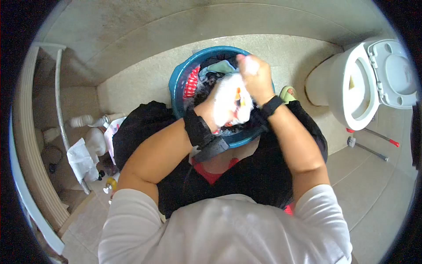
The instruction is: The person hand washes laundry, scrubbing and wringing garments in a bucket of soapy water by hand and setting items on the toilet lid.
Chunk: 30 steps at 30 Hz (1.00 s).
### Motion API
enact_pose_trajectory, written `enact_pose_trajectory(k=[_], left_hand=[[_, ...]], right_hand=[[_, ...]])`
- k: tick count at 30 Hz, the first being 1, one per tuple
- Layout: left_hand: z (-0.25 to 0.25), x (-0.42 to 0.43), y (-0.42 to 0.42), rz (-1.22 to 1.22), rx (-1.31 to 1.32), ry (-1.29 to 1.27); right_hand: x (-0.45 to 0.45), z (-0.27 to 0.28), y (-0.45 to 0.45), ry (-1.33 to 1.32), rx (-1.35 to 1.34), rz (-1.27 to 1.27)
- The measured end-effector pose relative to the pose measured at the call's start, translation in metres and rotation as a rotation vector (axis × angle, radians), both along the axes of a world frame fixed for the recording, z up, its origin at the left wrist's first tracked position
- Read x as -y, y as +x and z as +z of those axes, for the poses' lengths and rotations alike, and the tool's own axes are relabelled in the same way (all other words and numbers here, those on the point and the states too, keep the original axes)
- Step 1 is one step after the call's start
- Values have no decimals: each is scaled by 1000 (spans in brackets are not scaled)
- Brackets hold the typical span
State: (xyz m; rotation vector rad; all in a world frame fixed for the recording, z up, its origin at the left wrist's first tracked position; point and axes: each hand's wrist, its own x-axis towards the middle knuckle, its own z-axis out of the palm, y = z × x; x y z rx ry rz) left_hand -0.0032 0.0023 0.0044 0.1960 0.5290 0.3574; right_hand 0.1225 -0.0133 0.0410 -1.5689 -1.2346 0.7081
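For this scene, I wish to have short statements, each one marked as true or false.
1. The left hand touches a foamy white cloth. True.
2. Both hands are gloved. False: the right hand, like the left, is bare.
3. A red-and-white cloth lies inside the blue tub. True.
4. The tub holds nothing else. False: a pale blue cloth also lies there.
5. The toilet is open. True.
6. It stands left of the tub. False: it stands on the right.
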Motion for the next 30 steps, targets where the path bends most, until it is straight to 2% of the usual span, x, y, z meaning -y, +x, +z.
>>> enact_pose_trajectory(k=[1, 2, 3, 4, 5, 6, 7, 8, 9, 10, 11, 12, 13, 14, 16, 17, 18, 20, 22, 24, 26, 27, 29, 30], left_hand=[[20, 8, 14, 132, -118, -93], [31, 2, -1, -131, -23, 63], [29, -7, -8, -197, 88, 66], [4, -8, -7, -53, 70, 397], [-33, -5, -5, 93, 47, 722], [-57, -5, 1, 140, -65, 997], [-48, -1, -1, 248, -191, 1614], [-35, -5, -1, 253, -186, 1625], [-20, -9, -3, -41, 170, 829], [-5, -13, -8, -309, 458, -2], [11, -22, -11, -317, 457, 12], [28, -27, -13, -251, 250, 135], [49, -31, -12, -179, 46, 253], [89, -29, -8, -11, -222, 272], [52, -62, -39, -24, -134, 548], [47, -73, -51, -56, -144, 683], [52, -74, -56, -54, -141, 692], [63, -70, -63, -63, -387, 1020], [66, -68, -64, -83, -471, 1082], [66, -67, -65, -107, -556, 1147], [60, -69, -68, -479, -928, 1530], [58, -71, -71, -477, -926, 1535], [67, -67, -73, -401, -898, 1794], [74, -66, -73, -343, -779, 1571]], right_hand=[[-4, -15, 5, 102, 266, -10], [-1, -6, -3, 206, 293, 25], [5, 1, -15, 309, 323, 68], [11, 3, -26, 492, 538, 194], [27, 29, -41, 364, 471, 301], [25, 17, -37, 338, 470, 252], [19, -2, -28, 317, 471, 201], [9, -23, -9, 368, 475, 118], [4, -15, 4, -43, 193, -38], [3, -21, 11, -91, 91, -60], [-2, -27, 18, -131, -7, -80], [-2, -33, 27, -137, 165, -67], [2, -28, 36, -131, 171, -70], [6, -20, 45, -240, -35, -39], [16, 4, 70, -491, -432, 79], [21, 3, 85, -539, -465, 183], [26, 19, 82, -536, -403, 208], [33, 33, 78, -532, -344, 232], [38, 30, 80, -471, -178, 455], [40, 28, 83, -424, -77, 394], [40, 32, 89, -300, 89, 321], [40, 34, 92, -298, 92, 319], [44, 47, 92, -199, -321, 220], [47, 48, 92, -205, -426, 230]])
